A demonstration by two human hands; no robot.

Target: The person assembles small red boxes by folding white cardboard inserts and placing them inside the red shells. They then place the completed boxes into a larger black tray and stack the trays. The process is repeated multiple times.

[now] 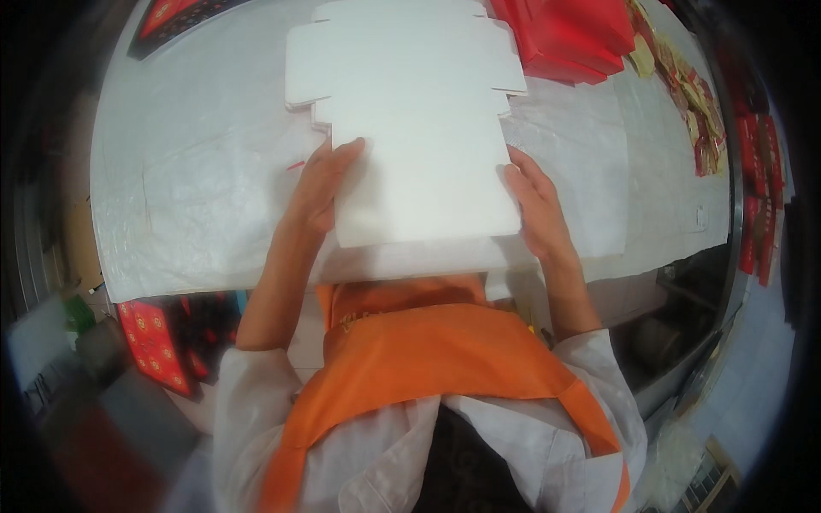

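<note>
At the upper centre of the frame, a stack of flat white card blanks (pixel 419 179) lies between the two hands, over a table with a white covering (pixel 197 179). The broad face of the top blank is turned up; notched flaps project at both sides, and several layers show at the left notch. The near edge runs just above the front edge of the table; whether the stack rests on the table or is raised cannot be determined.

Left hand (pixel 318 190): positioned at the left edge of the stack. The thumb lies across the top face, pointing inward; the other fingers sit at the side, partly hidden by the card. The stack is pinched between thumb and fingers.

Right hand (pixel 539 205): positioned at the right edge. Thumb and fingers lie close together along this edge, the thumb nearer the person. Whether fingertips pass beneath the stack cannot be determined.

Surrounding items: red packages (pixel 575 34) at the upper right of centre; a row of small wrapped packets (pixel 688 85) along the upper right table edge; a dark and red box (pixel 175 21) at the upper left; an orange apron (pixel 436 350) at the lower centre.
</note>
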